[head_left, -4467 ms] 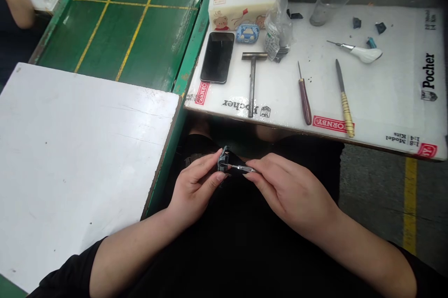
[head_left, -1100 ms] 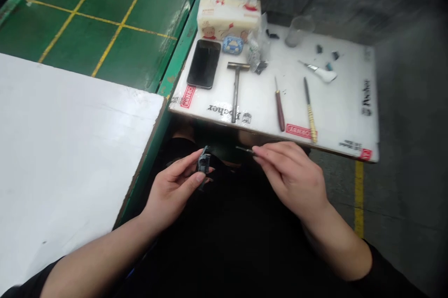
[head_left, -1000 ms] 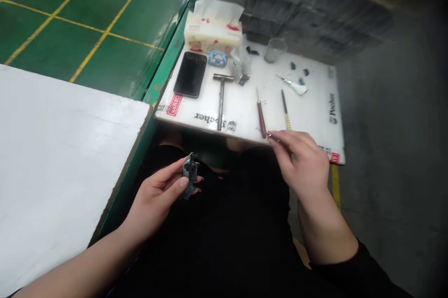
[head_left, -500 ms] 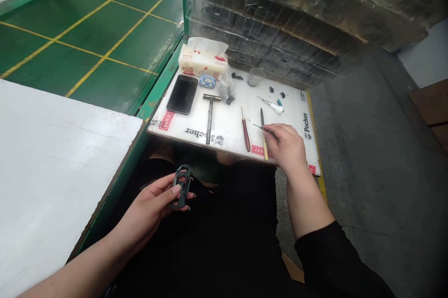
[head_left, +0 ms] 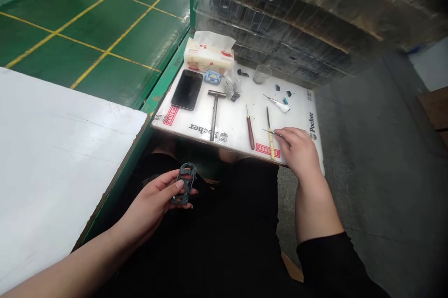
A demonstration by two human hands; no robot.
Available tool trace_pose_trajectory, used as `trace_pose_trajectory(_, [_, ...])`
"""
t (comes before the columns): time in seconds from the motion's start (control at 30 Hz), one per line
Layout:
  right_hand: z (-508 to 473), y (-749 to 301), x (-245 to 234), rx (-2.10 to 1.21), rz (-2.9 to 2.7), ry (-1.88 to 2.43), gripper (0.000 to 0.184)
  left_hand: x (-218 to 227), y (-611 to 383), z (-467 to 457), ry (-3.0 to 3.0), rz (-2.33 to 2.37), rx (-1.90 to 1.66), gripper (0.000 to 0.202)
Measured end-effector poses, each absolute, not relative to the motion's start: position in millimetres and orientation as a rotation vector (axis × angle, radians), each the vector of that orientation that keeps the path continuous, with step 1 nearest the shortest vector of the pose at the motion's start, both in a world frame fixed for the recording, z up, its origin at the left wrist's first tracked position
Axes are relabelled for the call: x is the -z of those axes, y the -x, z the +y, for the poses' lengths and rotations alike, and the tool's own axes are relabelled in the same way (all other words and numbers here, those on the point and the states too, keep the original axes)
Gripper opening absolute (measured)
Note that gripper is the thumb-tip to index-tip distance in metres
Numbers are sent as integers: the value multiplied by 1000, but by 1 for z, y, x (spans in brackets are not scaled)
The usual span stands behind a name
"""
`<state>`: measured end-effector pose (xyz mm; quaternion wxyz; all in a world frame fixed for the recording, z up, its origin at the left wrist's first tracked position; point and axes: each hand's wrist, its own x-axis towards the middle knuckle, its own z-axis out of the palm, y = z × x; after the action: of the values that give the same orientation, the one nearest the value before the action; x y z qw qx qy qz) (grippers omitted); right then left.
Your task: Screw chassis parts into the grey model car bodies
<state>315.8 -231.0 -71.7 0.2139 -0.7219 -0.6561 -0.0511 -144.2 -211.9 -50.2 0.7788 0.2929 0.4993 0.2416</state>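
My left hand (head_left: pixel 154 202) rests over my lap, fingers closed around a small dark plastic part (head_left: pixel 185 183) with openings in it. My right hand (head_left: pixel 297 149) lies on the near right of the white board (head_left: pixel 231 121), pinching a thin metal pick (head_left: pixel 270 132) whose tip points left over the board. The pick's tip sits just above a yellow-handled tool (head_left: pixel 270 138). A brown-handled tool (head_left: pixel 249 128) lies a little further left.
On the board lie a black phone (head_left: pixel 187 89), a metal T-shaped tool (head_left: pixel 214 107), a tissue box (head_left: pixel 208 55), a blue tin (head_left: pixel 212 77), a plastic bag (head_left: pixel 231 87), a clear cup (head_left: pixel 262 74) and a white-handled tool (head_left: pixel 280 103). A white tabletop (head_left: pixel 52 149) stands at left; clear trays (head_left: pixel 280 13) stack behind.
My right hand has drawn the pick out of the part and carried it up and right onto the board. The left hand has turned the part flat. The camera has tilted upward.
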Motion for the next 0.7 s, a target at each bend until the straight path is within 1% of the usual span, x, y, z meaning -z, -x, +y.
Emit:
trace_pose_trajectory(0.13, [-245,-280,55,298,-1674,2008,32,50,142,-214,-671,1051,-547,48])
trace_pose_trajectory(0.2, [-255,-240,45,255,-1426,1957,30,50,142,-215,-689,1024,-561,44])
trace_pose_trajectory(0.27, [-263,-193,37,12,-1389,1843,24,51,143,-215,-718,987,-569,40])
trace_pose_trajectory(0.3, [-266,-169,35,-235,-1498,1771,22,52,143,-215,-740,967,-566,38])
trace_pose_trajectory(0.37, [-266,-129,37,-706,-1564,1616,26,52,143,-217,-803,938,-548,36])
trace_pose_trajectory(0.4, [-265,-115,40,-877,-1535,1559,27,52,143,-217,-842,932,-540,36])
trace_pose_trajectory(0.47, [-261,-97,48,-1098,-1441,1511,27,52,144,-218,-920,934,-536,36])
trace_pose_trajectory(0.57, [-259,-90,56,-1210,-1360,1552,27,52,146,-219,-1008,960,-518,39])
trace_pose_trajectory(0.7, [-262,-92,57,-1128,-1380,1585,24,51,150,-216,-1191,1048,-521,40])
